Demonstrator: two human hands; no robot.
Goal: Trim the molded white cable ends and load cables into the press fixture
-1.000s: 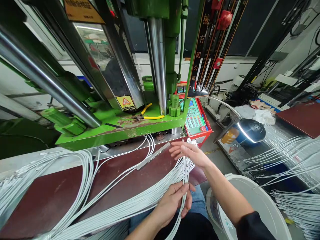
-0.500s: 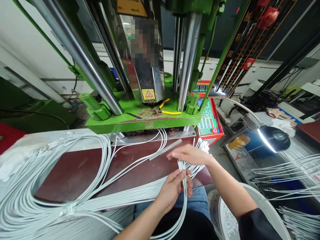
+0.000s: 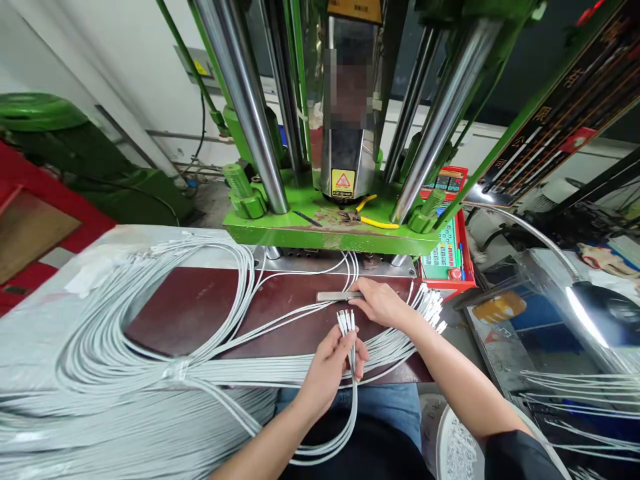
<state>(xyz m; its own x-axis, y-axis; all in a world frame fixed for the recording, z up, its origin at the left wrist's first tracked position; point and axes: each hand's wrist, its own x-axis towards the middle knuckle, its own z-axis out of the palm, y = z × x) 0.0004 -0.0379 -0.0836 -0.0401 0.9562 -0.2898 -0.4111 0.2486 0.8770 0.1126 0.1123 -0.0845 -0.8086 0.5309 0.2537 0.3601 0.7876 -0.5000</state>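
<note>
Several white cable ends [image 3: 346, 323] stand upright side by side in my left hand [image 3: 333, 363], which is closed round them near the lap; their cables hang down in a loop. My right hand [image 3: 383, 303] is closed on the right end of a flat grey metal bar [image 3: 334, 296], just above and right of the cable tips. The bar lies about level over the dark red board [image 3: 295, 340]. Beneath both hands, a bundle of white cables [image 3: 265, 368] runs across the board, its loose ends [image 3: 431, 305] gathered at the right.
A green press [image 3: 330, 237] with steel columns stands behind the board, and yellow-handled pliers [image 3: 377, 223] lie on its base. A large cable coil [image 3: 125, 360] fills the left. A red control box [image 3: 465, 260], a lamp [image 3: 600, 313] and a white bucket [image 3: 443, 443] are at the right.
My right hand has closed on the grey bar, which has turned from slanted to level. My left hand has the cable ends still, now just below the bar. The view has shifted to the left.
</note>
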